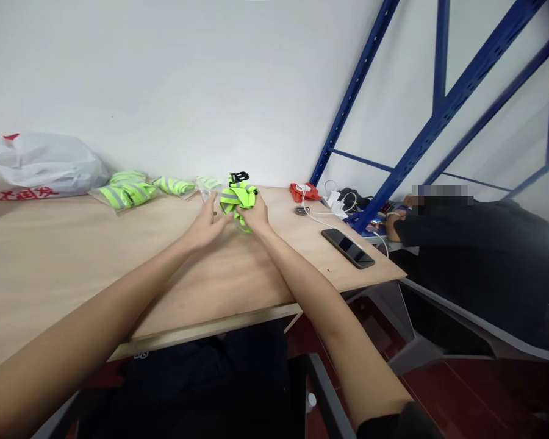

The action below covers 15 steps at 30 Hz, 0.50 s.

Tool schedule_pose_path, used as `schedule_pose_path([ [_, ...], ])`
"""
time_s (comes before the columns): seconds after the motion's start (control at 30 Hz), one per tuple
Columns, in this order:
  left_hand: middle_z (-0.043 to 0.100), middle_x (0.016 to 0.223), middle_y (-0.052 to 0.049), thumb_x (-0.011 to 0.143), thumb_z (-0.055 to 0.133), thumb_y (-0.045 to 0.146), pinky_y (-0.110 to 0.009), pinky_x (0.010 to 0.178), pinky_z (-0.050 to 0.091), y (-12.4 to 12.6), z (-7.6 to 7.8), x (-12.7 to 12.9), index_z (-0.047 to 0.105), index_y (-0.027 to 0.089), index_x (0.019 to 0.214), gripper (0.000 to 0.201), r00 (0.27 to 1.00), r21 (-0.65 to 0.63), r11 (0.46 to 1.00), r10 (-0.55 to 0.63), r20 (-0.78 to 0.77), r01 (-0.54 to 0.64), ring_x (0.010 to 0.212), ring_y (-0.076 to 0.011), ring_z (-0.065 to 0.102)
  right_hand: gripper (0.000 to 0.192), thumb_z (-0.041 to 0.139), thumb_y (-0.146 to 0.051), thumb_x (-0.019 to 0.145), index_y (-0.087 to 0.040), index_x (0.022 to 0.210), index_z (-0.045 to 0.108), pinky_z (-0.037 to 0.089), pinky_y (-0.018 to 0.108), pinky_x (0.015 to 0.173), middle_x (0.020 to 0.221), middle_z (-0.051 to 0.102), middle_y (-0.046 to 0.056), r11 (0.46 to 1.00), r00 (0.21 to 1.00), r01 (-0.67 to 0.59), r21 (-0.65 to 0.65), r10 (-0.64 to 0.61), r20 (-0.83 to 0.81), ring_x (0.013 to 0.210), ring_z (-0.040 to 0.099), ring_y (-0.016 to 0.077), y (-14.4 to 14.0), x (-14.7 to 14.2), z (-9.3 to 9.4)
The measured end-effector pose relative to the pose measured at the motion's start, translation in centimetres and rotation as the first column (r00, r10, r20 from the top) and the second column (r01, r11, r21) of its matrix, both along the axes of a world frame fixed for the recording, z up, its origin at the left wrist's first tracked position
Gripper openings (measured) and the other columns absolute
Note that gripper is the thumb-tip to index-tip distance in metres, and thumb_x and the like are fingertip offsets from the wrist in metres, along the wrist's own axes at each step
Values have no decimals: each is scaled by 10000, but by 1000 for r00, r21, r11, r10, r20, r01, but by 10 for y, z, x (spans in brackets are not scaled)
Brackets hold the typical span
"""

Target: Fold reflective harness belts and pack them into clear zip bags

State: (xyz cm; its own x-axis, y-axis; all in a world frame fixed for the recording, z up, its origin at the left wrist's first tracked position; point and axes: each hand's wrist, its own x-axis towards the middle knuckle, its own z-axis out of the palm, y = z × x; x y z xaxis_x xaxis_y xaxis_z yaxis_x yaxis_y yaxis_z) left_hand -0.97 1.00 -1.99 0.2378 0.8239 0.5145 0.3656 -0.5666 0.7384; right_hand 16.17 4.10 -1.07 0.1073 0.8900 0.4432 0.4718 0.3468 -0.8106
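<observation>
My right hand (pixel 255 214) grips a neon-yellow reflective strap (pixel 240 196) with grey bands, bunched up above the table. Black buckles (pixel 238 177) show at its top, and a loose end hangs below. Just left of the strap is my left hand (pixel 208 224), its thumb and fingers spread apart and the fingertips close to a clear plastic bag (pixel 209 185). Whether those fingertips touch the bag or the strap I cannot tell. Further left lie bagged neon-yellow straps, one small pack (pixel 174 185) and a larger pile (pixel 127 190).
A white plastic bag (pixel 50 164) with red print stands at the table's far left. On the right lie a phone (pixel 348 248), a white cable, a red pouch (pixel 304 192) and a dark mouse-like object (pixel 301 210). Blue rack posts (pixel 357 85) rise behind; a person in black (pixel 480 256) sits right.
</observation>
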Motion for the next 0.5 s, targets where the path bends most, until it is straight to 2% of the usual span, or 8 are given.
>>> schedule_pose_path([
  [0.07,260,1619,-204,885,531,605,-496,1179,300,-8,-6,4,188,128,1577,907,987,-39,999,-33,-158,27,1436,-353,376,547,692,-238,751,-264,1260,494,493,431,978,1189,685,38,994,985,104,-21,-100,142,1118,632,283,14,20,12],
  [0.13,311,1602,-196,888,515,628,-517,1190,270,-16,-12,8,281,147,1557,856,934,-55,995,-93,-345,79,1461,-368,328,539,689,-294,771,-271,1270,487,502,449,946,1165,693,53,977,940,212,-38,-193,282,1098,639,310,32,40,25],
  [0.23,309,1604,-198,905,497,613,-576,1171,259,-23,-19,10,369,184,1529,768,829,-109,986,-163,-535,124,1463,-396,314,525,651,-390,826,-252,1299,468,507,430,913,1199,676,100,929,813,368,-45,-299,500,1106,636,319,64,68,41],
  [0.3,307,1604,-197,911,500,599,-604,1170,229,-26,-21,9,421,198,1503,719,793,-134,983,-178,-583,121,1473,-394,293,511,633,-440,854,-234,1296,480,497,419,925,1233,649,132,903,737,429,-37,-326,592,1123,632,316,83,84,47],
  [0.37,306,1610,-176,912,505,599,-625,1175,193,-28,-20,7,447,234,1490,685,780,-161,981,-183,-598,107,1483,-390,272,511,661,-430,844,-207,1276,503,481,453,947,1234,628,174,894,724,447,-41,-334,604,1134,626,341,99,99,51],
  [0.5,309,1614,-138,909,502,625,-646,1188,157,-30,-16,4,448,294,1493,673,783,-202,972,-221,-582,124,1492,-388,254,523,713,-291,804,-167,1273,516,464,541,954,1278,559,231,867,717,491,-86,-347,604,1183,602,398,136,122,47],
])
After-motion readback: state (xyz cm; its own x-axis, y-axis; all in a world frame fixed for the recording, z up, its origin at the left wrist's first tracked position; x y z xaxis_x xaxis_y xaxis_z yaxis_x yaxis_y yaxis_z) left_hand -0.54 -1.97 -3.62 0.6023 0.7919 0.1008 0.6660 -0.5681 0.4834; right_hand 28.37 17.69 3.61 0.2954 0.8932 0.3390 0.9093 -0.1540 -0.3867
